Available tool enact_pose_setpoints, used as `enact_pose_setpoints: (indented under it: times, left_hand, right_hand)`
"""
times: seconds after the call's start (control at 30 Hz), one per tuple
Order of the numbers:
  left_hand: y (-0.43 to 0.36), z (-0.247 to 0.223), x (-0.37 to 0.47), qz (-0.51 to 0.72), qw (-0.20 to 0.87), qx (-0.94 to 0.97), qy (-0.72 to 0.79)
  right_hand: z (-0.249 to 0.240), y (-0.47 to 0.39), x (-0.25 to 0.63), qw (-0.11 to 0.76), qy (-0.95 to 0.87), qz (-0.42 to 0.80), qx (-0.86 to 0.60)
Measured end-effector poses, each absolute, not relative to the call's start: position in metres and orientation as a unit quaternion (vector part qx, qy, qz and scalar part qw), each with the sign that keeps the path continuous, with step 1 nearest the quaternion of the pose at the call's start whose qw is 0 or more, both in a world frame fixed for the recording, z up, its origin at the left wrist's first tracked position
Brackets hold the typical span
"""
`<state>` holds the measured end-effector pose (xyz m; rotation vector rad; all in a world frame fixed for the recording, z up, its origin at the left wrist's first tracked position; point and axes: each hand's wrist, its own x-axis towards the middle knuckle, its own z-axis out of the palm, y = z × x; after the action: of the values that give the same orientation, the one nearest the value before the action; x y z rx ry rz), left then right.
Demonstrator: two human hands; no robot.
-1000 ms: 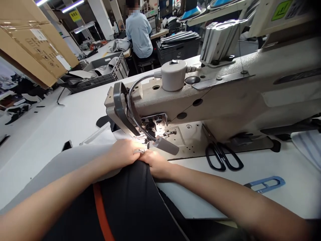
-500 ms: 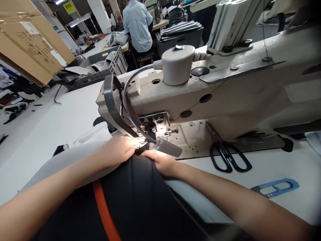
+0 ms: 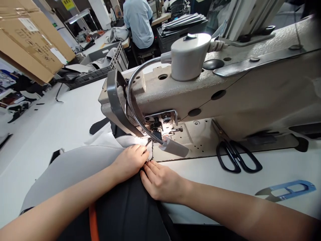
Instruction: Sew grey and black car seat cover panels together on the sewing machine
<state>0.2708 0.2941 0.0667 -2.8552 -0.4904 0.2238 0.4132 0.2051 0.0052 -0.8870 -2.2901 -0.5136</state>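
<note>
Under the lit needle area of a sewing machine (image 3: 160, 97) lies the edge of a grey and black fabric piece (image 3: 82, 167). My left hand (image 3: 132, 160) is closed on its edge, thumb and fingers pinched together just in front of the presser foot. Close beside it, my right hand (image 3: 163, 182) pinches the black part of the same fabric, fingertips nearly touching the left ones. An orange strip (image 3: 93, 222) runs down the black part toward me. A lamp (image 3: 174, 146) on a bent metal hose hangs just above and right of my hands.
Black-handled scissors (image 3: 232, 155) lie by the machine bed, and blue thread snips (image 3: 288, 190) on the white table (image 3: 75, 107). A cardboard box (image 3: 32, 40) and a grey crate (image 3: 100, 65) stand at the left. Farther back sits a person (image 3: 138, 23) in a light blue shirt.
My right hand has moved down and toward me, its fingers now bunched at the fabric edge. The left hand has shifted slightly right. More grey fabric shows, and the view has shifted a little.
</note>
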Motion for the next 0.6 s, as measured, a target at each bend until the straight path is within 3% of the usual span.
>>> enact_pose_setpoints:
  times: [0.13, 0.37, 0.6]
  left_hand:
    - [0.295, 0.068, 0.270, 0.076, 0.094, -0.976, -0.184]
    - [0.298, 0.069, 0.269, 0.051, -0.040, -0.966, -0.252]
    - [0.296, 0.066, 0.281, 0.056, 0.021, -0.960, -0.273]
  right_hand:
    - [0.003, 0.201, 0.414, 0.322, -0.858, -0.181, -0.358]
    - [0.001, 0.197, 0.418, 0.322, -0.855, -0.177, -0.367]
    - [0.003, 0.204, 0.427, 0.315, -0.858, -0.171, -0.368]
